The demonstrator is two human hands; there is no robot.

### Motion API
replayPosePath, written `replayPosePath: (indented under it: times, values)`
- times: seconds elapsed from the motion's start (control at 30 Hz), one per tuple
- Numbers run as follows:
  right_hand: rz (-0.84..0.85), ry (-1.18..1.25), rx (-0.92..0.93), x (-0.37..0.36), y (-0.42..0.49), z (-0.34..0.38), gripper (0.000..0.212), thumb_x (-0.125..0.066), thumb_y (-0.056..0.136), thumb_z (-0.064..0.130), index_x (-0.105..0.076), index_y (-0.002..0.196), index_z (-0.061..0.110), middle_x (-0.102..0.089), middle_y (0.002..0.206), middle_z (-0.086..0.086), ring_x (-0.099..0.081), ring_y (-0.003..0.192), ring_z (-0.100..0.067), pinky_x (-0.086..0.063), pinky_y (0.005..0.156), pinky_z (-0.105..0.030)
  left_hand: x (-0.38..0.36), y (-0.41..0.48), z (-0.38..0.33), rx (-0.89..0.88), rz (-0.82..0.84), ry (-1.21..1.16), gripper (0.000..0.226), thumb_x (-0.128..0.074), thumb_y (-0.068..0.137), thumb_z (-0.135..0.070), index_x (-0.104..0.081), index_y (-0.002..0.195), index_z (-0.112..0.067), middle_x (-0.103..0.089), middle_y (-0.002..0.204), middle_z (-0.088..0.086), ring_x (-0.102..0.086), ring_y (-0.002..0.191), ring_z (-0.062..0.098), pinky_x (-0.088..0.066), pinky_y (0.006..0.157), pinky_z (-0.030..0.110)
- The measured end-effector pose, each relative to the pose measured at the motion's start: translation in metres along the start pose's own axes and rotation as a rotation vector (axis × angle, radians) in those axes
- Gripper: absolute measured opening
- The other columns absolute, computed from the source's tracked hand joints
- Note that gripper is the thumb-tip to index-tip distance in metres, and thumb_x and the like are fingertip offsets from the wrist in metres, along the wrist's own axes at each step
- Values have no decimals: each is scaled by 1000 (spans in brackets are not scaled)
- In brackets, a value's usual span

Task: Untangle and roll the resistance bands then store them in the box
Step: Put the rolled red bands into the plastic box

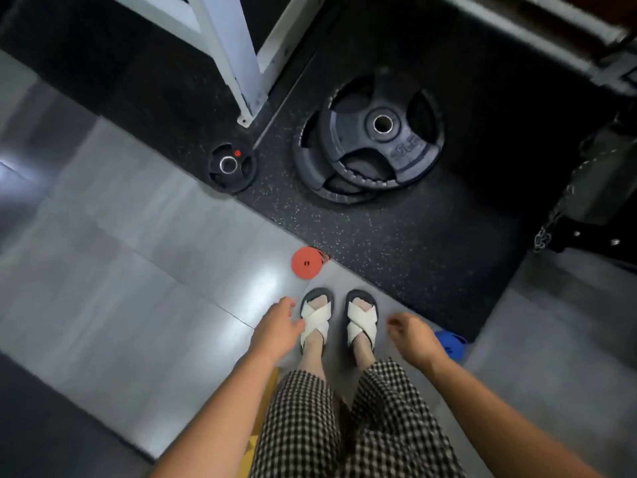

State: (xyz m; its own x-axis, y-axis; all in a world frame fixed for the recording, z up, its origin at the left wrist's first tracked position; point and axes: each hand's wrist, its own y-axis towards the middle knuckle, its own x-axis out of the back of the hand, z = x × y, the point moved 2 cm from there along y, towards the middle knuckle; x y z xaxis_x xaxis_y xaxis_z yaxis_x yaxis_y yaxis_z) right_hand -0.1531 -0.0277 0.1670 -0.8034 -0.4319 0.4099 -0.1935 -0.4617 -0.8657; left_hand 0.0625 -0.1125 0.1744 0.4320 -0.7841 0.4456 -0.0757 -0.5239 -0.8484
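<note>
Hovering empty above the floor (138, 236): left hand (277, 331), fingers (289, 302) loosely spread; right hand (412, 334), loosely curled on nothing. Stoop to the rolled red resistance band (307, 263) just ahead of the sandals (315, 317) and grip across the coil, keeping it wound.

Light is glancing off grey tiles (138, 236) beside a black mat (413, 253) bearing weight plates (406, 153) and a white frame (241, 63).

A rolled band (307, 263) lies on the floor (138, 270) just ahead of the feet (315, 319), at the mat (413, 253) edge. A second rolled band (451, 343) lies right of the feet. Farther ahead, stacked weight plates (372, 136) rest on the mat, a small plate (231, 167) to their left.
</note>
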Motion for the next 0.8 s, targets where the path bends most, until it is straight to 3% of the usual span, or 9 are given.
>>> replayPosePath:
  times: [0.1, 0.2, 0.27, 0.37, 0.43, 0.7, 0.8]
  values:
    - [-24, 19, 7, -22, 66, 5, 29, -42, 94, 13, -56, 119, 7, -59, 121, -13, -57, 105, -27, -42, 84, -30, -21, 62, 7, -10, 58, 51, 42, -53, 91, -20, -43, 130, -10, -48, 132, 11, -52, 115, 28, -43, 95, 37]
    - [-24, 4, 24, -54, 136, 8, 23, -41, 92, 12, -60, 105, 8, -56, 109, -13, -54, 92, -28, -37, 73, -28, -40, 125, 28, 22, 68, 35, 42, -53, 91, -20, -42, 131, -9, -47, 134, 12, -51, 117, 28, -42, 96, 34]
    - [-22, -20, 35, -80, 182, 8, 18, -42, 91, 12, -59, 96, 13, -51, 105, -12, -53, 92, -28, -38, 75, -27, -55, 166, 46, 49, 54, 14, 44, -54, 92, -20, -42, 132, -9, -46, 135, 11, -49, 119, 27, -38, 95, 30]
    - [8, -23, 41, -120, 243, 11, 35, -45, 94, 16, -47, 128, 10, -43, 131, -12, -53, 113, -29, -40, 100, -35, -81, 224, 74, 86, 48, -25, 47, -54, 92, -20, -40, 135, -8, -45, 137, 12, -47, 122, 26, -37, 94, 28]
    - [14, -23, 54, -144, 281, 12, 42, -45, 95, 16, -39, 136, 10, -36, 139, -13, -51, 117, -29, -36, 105, -36, -101, 262, 93, 112, 47, -51, 48, -54, 92, -20, -39, 136, -8, -44, 138, 11, -46, 123, 25, -37, 92, 26]
    - [-88, 51, 86, -210, 407, 5, 51, -51, 90, 8, -30, 137, 6, -29, 136, -15, -48, 115, -31, -37, 101, -34, -156, 388, 137, 172, -88, -251, 52, -63, 86, -19, -40, 131, -5, -41, 132, 13, -50, 115, 29, -38, 86, 29]
    - [-122, 109, 84, -220, 416, 4, 43, -49, 90, 4, -34, 130, 2, -35, 130, -17, -50, 110, -32, -39, 96, -35, -161, 410, 135, 210, -158, -374, 53, -64, 84, -19, -40, 129, -4, -42, 127, 14, -54, 108, 33, -46, 93, 39]
